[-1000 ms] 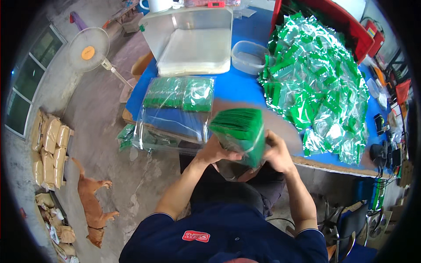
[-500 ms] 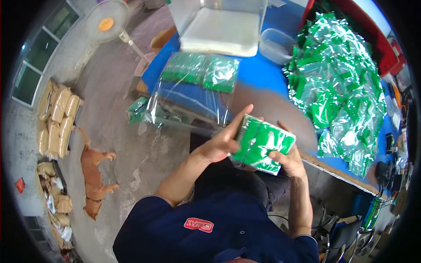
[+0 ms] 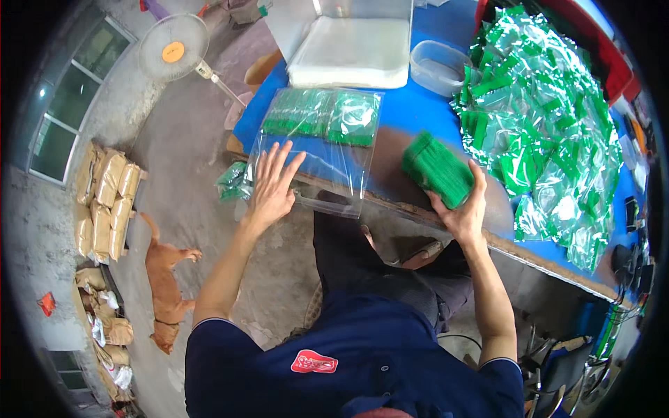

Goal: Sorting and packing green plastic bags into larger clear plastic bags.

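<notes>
A stack of green packets (image 3: 435,167) stands over the table's near edge, tilted, its packet edges facing up. My right hand (image 3: 463,209) grips its near right end, the thumb on one side and the fingers on the other. My left hand (image 3: 272,191) lies with fingers spread over the near part of a large clear plastic bag (image 3: 334,167). Inside that bag's far end, rows of green packets (image 3: 300,115) lie side by side. The bag's mouth overhangs the table edge. Whether my left palm presses on the film I cannot tell.
On the blue table (image 3: 425,115), a big heap of green packets (image 3: 536,132) fills the right. Farther back are a pile of clear bags (image 3: 348,52) and a clear plastic tub (image 3: 439,66). A standing fan (image 3: 174,52) and a brown dog (image 3: 166,279) are on the left.
My hands have parted. The left has moved left from the packets onto the clear bag. The right has turned the stack and carried it up over the table edge.
</notes>
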Demonstrator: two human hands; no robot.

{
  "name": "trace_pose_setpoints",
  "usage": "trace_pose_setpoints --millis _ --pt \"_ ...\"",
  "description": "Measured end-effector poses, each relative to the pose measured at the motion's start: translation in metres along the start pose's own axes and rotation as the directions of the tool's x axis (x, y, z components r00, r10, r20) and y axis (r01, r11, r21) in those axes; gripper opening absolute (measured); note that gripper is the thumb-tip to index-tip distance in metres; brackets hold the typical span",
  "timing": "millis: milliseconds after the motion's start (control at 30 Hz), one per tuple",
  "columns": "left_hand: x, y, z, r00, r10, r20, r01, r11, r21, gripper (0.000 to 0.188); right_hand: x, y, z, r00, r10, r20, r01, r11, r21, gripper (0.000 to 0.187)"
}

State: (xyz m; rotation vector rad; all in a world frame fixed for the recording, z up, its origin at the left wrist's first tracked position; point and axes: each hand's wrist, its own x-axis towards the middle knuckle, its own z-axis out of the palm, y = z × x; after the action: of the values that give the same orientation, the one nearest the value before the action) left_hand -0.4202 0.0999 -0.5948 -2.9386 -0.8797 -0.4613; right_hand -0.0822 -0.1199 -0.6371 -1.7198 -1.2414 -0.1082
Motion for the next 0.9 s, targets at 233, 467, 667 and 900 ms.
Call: trace_pose_setpoints --millis 233,467,667,900 --pt "0.0 -0.022 0.025 0.974 0.129 -0.185 -0.134 0.991 -0.01 0.031 0.003 -0.003 -0.01 0.985 -0.104 -0.139 0.108 0.994 0.02 0.091" --pt "0.058 0.085 0.019 0.989 0.1 -0.112 -0.133 0.928 -0.347 0.013 0.032 -0.023 -0.044 0.908 0.416 0.035 -0.303 0.597 0.743 0.082" --pt "0.1 0.133 0.024 0.985 -0.141 0.104 0.175 0.741 -0.649 0.018 0.046 -0.039 -0.068 0.691 0.318 0.649 -0.707 0.483 0.516 0.07" --pt "0.123 0.156 -0.003 0.984 -0.081 -0.161 -0.029 0.812 -0.582 0.016 0.075 -0.027 -0.083 0.407 0.14 0.903 -0.818 0.496 0.291 0.058"
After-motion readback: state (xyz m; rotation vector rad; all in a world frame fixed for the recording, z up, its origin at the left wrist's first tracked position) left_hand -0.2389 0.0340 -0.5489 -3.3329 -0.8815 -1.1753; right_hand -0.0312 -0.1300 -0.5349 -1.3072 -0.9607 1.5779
